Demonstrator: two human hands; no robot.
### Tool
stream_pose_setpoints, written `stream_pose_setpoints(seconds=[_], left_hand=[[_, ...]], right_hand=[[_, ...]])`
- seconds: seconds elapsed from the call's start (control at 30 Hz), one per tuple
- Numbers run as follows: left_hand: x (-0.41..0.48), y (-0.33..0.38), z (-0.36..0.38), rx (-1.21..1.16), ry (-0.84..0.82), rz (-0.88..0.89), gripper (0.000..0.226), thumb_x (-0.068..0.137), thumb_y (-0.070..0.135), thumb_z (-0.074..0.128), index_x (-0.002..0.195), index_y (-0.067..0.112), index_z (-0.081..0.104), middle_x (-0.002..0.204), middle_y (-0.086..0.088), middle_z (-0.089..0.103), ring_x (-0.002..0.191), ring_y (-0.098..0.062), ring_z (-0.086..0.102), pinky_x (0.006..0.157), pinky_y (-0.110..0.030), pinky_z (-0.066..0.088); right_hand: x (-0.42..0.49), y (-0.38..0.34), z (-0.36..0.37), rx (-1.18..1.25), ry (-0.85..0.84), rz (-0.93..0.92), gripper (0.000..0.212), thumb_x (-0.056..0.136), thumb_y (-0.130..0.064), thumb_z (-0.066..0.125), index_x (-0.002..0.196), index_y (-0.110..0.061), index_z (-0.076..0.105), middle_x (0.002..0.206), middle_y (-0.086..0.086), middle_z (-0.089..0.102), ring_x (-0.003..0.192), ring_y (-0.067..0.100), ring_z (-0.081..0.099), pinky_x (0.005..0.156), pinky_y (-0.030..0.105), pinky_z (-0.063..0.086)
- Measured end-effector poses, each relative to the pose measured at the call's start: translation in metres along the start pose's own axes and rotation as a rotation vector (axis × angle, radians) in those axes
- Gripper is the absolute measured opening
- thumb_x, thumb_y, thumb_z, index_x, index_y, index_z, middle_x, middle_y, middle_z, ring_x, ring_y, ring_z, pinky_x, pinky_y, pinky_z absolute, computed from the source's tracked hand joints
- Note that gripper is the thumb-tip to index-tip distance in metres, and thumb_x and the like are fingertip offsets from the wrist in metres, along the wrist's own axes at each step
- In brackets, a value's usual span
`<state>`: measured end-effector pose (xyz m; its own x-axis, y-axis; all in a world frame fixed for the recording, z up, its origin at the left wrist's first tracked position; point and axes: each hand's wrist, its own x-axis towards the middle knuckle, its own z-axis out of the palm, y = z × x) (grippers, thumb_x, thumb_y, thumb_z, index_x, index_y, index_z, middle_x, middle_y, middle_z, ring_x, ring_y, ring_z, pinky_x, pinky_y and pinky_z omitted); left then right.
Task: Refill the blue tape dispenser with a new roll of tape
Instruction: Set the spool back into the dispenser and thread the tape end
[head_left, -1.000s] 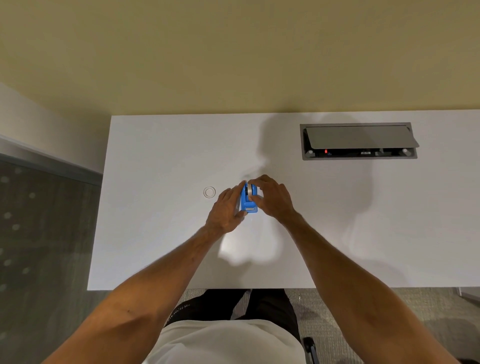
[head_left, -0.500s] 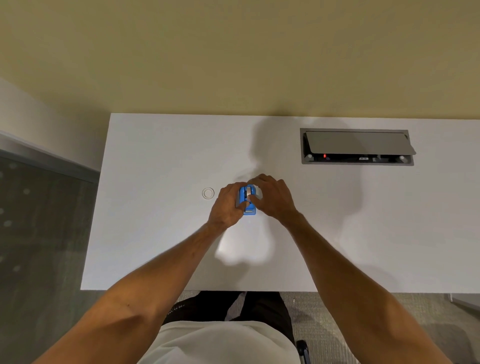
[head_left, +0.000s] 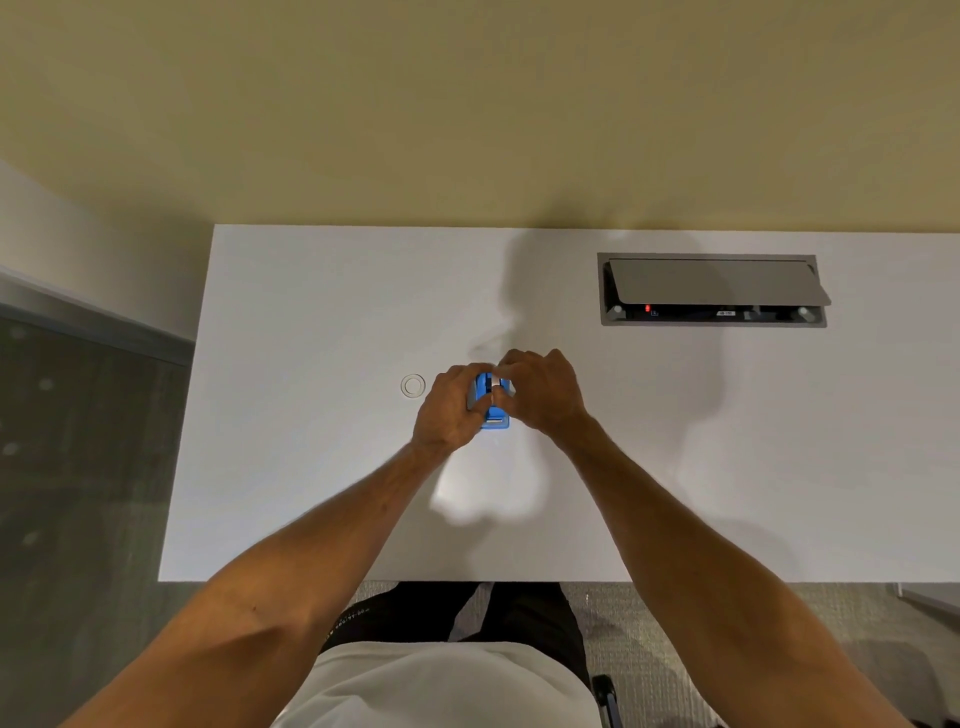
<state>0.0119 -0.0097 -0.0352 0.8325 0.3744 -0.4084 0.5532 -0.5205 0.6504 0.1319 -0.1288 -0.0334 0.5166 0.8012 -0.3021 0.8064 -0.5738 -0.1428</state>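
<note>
The blue tape dispenser (head_left: 493, 413) stands on the white desk (head_left: 311, 493) between my two hands. My left hand (head_left: 451, 408) wraps its left side and holds it. My right hand (head_left: 540, 395) covers its right side, with fingertips pinched at the top where a pale roll or strip of tape (head_left: 497, 383) shows in the dispenser's slot. Most of the dispenser is hidden by my fingers. A small clear ring, like an empty tape core (head_left: 413, 385), lies flat on the desk just left of my left hand.
A grey cable box with a raised lid (head_left: 711, 288) is set into the desk at the back right. The desk's left edge meets dark carpet (head_left: 78, 493). The front edge runs just above my lap.
My hands have stayed on the dispenser. My left fingers have closed further over its left side, and my right fingertips have shifted slightly at the top.
</note>
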Motion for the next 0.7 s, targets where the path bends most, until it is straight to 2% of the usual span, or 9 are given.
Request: stream_pose_setpoints(seconds=[0.17, 0.3, 0.4, 0.53, 0.7], left_hand=[[-0.001, 0.0, 0.002, -0.012, 0.01, -0.021, 0.05, 0.107, 0.042, 0.062, 0.15, 0.017, 0.059, 0.145, -0.006, 0.068, 0.135, -0.025, 0.063, 0.118, -0.043, 0.051], [-0.001, 0.0, 0.001, 0.031, 0.004, 0.008, 0.046, 0.107, 0.042, 0.061, 0.146, 0.017, 0.06, 0.139, -0.006, 0.07, 0.129, -0.027, 0.064, 0.112, -0.044, 0.053], [-0.001, -0.001, 0.001, 0.048, 0.016, 0.026, 0.045, 0.106, 0.042, 0.061, 0.144, 0.017, 0.061, 0.134, -0.006, 0.072, 0.124, -0.026, 0.066, 0.109, -0.041, 0.054], [0.0, -0.001, 0.001, 0.012, 0.013, 0.008, 0.047, 0.105, 0.043, 0.064, 0.144, 0.016, 0.061, 0.131, -0.008, 0.073, 0.123, -0.026, 0.068, 0.11, -0.043, 0.056], [0.002, 0.001, 0.003, 0.011, 0.015, -0.024, 0.045, 0.105, 0.044, 0.065, 0.142, 0.018, 0.061, 0.128, -0.007, 0.073, 0.121, -0.027, 0.067, 0.108, -0.045, 0.057]], right_hand=[[0.0, 0.001, 0.0, -0.009, -0.017, -0.002, 0.044, 0.105, -0.056, 0.049, 0.113, -0.021, 0.074, 0.116, -0.005, 0.074, 0.091, 0.016, 0.071, 0.089, 0.033, 0.055], [0.0, 0.004, 0.0, -0.057, 0.0, -0.006, 0.039, 0.108, -0.046, 0.043, 0.11, -0.025, 0.075, 0.12, -0.009, 0.074, 0.092, 0.013, 0.071, 0.089, 0.032, 0.054], [0.003, 0.008, -0.002, -0.062, 0.004, -0.033, 0.038, 0.107, -0.046, 0.045, 0.107, -0.025, 0.076, 0.119, -0.01, 0.074, 0.09, 0.013, 0.071, 0.088, 0.033, 0.055], [0.006, 0.01, -0.003, -0.026, -0.009, -0.065, 0.038, 0.103, -0.05, 0.052, 0.113, -0.024, 0.077, 0.12, -0.011, 0.074, 0.091, 0.014, 0.072, 0.089, 0.034, 0.055], [0.008, 0.011, -0.003, -0.051, -0.023, -0.081, 0.039, 0.104, -0.049, 0.051, 0.109, -0.02, 0.076, 0.11, -0.006, 0.076, 0.084, 0.016, 0.071, 0.085, 0.033, 0.054]])
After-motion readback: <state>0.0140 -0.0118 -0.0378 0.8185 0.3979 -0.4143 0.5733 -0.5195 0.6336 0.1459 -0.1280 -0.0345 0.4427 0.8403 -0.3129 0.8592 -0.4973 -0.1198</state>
